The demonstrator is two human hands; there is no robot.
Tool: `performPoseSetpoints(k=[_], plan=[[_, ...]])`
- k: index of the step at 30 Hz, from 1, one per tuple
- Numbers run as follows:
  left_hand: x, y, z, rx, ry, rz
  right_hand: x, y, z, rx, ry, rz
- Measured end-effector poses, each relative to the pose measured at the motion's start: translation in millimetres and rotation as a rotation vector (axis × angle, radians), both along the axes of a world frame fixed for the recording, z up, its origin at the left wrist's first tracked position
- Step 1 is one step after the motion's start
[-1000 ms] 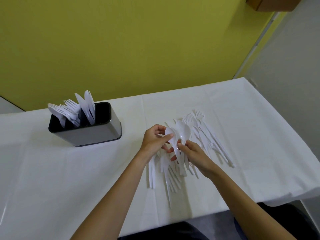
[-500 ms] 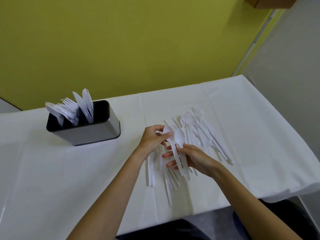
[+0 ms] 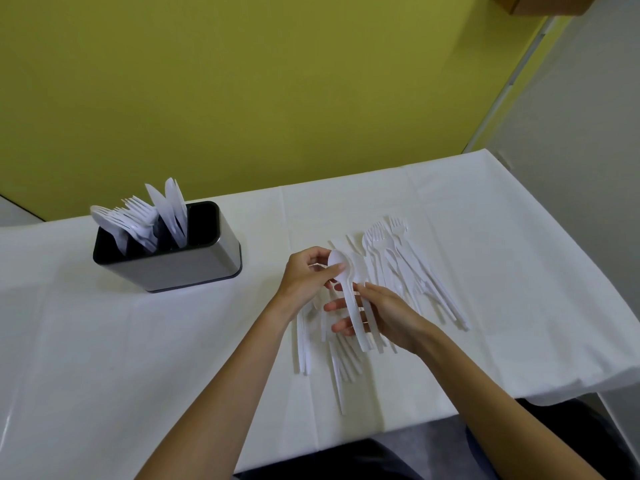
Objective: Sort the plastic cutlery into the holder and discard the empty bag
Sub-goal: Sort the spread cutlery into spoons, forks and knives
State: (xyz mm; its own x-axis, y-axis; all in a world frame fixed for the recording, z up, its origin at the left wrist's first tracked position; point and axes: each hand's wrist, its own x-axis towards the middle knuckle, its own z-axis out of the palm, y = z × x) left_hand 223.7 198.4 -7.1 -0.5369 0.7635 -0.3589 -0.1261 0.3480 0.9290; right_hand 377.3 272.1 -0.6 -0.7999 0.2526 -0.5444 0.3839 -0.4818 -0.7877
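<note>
My left hand [image 3: 306, 278] pinches the bowl end of a white plastic spoon [image 3: 348, 299], thumb on top. My right hand [image 3: 379, 313] holds white spoons by their handles, fingers spread under them and thumb over. Both hands hover above a loose pile of white plastic cutlery [image 3: 408, 271] on the white tablecloth [image 3: 121, 341]; forks lie to the right, more pieces below the hands. The metal holder [image 3: 180, 265] with a black inside stands at the left and has spoons, forks and knives upright in it. No bag is in view.
The table's right edge [image 3: 588, 306] and near edge fall away close to the pile. A yellow-green wall [image 3: 277, 98] stands behind the table. A brown box corner [image 3: 540, 3] shows at the top right.
My right hand has slid down the spoon handles toward me, its fingers spreading beneath them. My left hand keeps its pinch on the spoon bowl. The view has shifted slightly.
</note>
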Motion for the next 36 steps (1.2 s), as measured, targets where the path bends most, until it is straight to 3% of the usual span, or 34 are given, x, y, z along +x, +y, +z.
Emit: performPoseSetpoints(k=[8, 15, 21, 27, 36], plan=[[-3.5, 1.5, 5.0, 0.015, 0.022, -0.017, -5.9, -1.2, -9.8, -0.004, 0.021, 0.032], [-9.6, 1.7, 5.7, -0.013, 0.128, -0.027, -6.1, 0.1, -6.6, 0.340, -0.035, 0.006], [-8.2, 3.1, 7.2, -0.017, 0.154, -0.057, -12.1, 4.8, -11.3, 0.721, -0.173, 0.122], [-11.5, -1.5, 11.1, -0.008, 0.143, -0.048, -15.5, 9.8, -4.5, 0.541, -0.153, 0.159], [-33.7, -22.3, 30.5, 0.126, 0.227, 0.113, -40.4, 5.2, 12.4, 0.550, -0.075, 0.111]])
